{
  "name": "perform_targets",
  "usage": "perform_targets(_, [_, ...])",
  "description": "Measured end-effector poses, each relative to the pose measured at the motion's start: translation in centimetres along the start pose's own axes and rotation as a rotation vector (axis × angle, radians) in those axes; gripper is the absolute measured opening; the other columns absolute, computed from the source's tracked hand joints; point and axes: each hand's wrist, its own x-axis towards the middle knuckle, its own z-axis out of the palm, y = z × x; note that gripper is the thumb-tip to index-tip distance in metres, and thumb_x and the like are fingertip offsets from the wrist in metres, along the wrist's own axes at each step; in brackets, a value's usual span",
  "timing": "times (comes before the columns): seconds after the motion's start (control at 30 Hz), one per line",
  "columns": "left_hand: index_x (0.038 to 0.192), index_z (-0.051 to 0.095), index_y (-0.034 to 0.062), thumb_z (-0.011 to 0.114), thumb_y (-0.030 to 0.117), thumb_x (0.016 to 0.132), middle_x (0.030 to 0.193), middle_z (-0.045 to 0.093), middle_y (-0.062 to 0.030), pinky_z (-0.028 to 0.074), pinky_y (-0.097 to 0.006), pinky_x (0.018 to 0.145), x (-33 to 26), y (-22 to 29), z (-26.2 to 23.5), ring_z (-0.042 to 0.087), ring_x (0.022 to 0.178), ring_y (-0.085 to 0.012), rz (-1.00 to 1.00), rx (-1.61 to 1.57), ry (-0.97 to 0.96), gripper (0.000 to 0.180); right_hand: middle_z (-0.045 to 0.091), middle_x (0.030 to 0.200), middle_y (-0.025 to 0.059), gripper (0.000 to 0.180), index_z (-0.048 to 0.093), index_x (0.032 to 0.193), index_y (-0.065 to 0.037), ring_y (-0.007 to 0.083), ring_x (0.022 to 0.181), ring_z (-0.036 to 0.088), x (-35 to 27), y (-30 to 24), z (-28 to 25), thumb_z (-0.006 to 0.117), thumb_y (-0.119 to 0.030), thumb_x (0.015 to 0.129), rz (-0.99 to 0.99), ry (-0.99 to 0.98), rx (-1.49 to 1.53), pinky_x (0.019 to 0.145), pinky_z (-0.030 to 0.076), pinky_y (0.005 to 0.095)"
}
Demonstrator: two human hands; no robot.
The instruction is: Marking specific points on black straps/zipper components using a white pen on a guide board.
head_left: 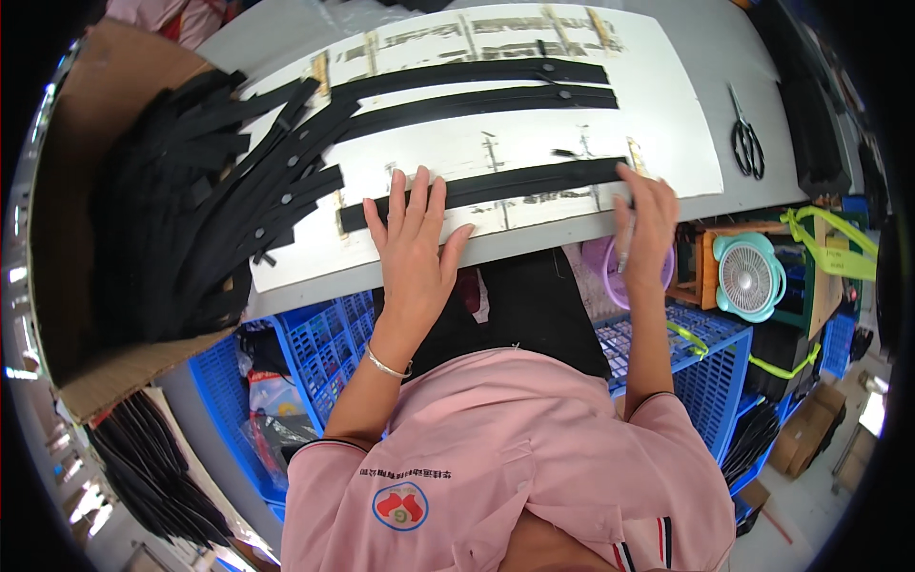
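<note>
A long black zipper [510,182] lies along the near part of a white marked board [534,129]. My left hand [416,253] rests on its left part, fingers spread and stretched out. At the zipper's right end is my right hand [648,217], its fingers bent and the fingertips touching the tape. A slim silver pen-like tool [624,250] sticks out below the curled fingers of that hand. Farther back on the board, two more black zippers [477,99] run side by side. Their left ends meet a heap of black zippers [205,176] with small grey round parts.
A cardboard box [124,71] stands at the left, with the heap spilling out of it. Black-handled scissors [746,143] lie on the grey table [701,52] at the right. Below are blue plastic crates [319,348], a teal fan [748,276] and a purple basket [602,272].
</note>
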Motion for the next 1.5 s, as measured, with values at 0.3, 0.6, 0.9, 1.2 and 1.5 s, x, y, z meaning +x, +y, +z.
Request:
perform_targets(0.3, [0.152, 0.051, 0.0068, 0.070, 0.034, 0.096, 0.161, 0.044, -0.0135, 0.002, -0.060, 0.124, -3.7, -2.5, -2.5, 0.031, 0.154, -0.0341, -0.179, 0.058, 0.030, 0.065, 0.069, 0.121, 0.0117, 0.029, 0.070, 0.130, -0.013, 0.0331, 0.119, 0.058, -1.7, 1.1, 0.7, 0.063, -0.021, 0.103, 0.085, -0.023, -0.067, 0.112, 0.043, 0.0492])
perform_targets(0.6, [0.148, 0.055, 0.0075, 0.073, 0.036, 0.094, 0.155, 0.050, -0.0135, 0.008, -0.064, 0.122, -3.9, -3.3, -2.4, 0.038, 0.149, -0.0336, -0.136, 0.032, 0.083, 0.063, 0.075, 0.104, 0.0057, 0.023, 0.073, 0.119, -0.005, 0.0154, 0.102, 0.066, 3.4, -6.9, -0.1, 0.064, -0.016, 0.101, 0.431, -0.066, 0.560, 0.099, 0.049, 0.0351])
perform_targets(0.9, [0.144, 0.059, 0.0075, 0.075, 0.037, 0.091, 0.152, 0.053, -0.0132, 0.011, -0.064, 0.121, -3.7, -3.2, -2.1, 0.042, 0.147, -0.0325, -0.149, 0.022, 0.129, 0.063, 0.072, 0.077, 0.0034, 0.019, 0.076, 0.104, -0.001, 0.0070, 0.061, 0.059, 7.1, -17.6, 7.3, 0.071, -0.019, 0.098, 0.356, -0.400, 1.097, 0.055, 0.045, 0.0258])
perform_targets(1.2, [0.147, 0.056, 0.0085, 0.073, 0.037, 0.093, 0.154, 0.051, -0.0114, 0.011, -0.062, 0.122, -3.8, -3.1, -2.5, 0.040, 0.148, -0.0305, -0.171, 0.003, 0.098, 0.063, 0.074, 0.081, 0.0077, 0.021, 0.075, 0.089, 0.001, 0.0186, 0.051, 0.061, 6.5, -18.1, 9.0, 0.072, -0.019, 0.096, 0.163, -0.374, 0.821, 0.050, 0.045, 0.0300])
perform_targets(1.5, [0.147, 0.056, 0.0083, 0.072, 0.038, 0.094, 0.155, 0.050, -0.0117, 0.011, -0.062, 0.122, -3.8, -3.4, -2.3, 0.040, 0.148, -0.0304, -0.160, 0.027, 0.097, 0.063, 0.072, 0.074, 0.0057, 0.019, 0.076, 0.101, 0.002, 0.0062, 0.065, 0.063, 6.6, -18.4, 8.2, 0.070, -0.016, 0.099, 0.244, -0.427, 0.820, 0.060, 0.049, 0.0224])
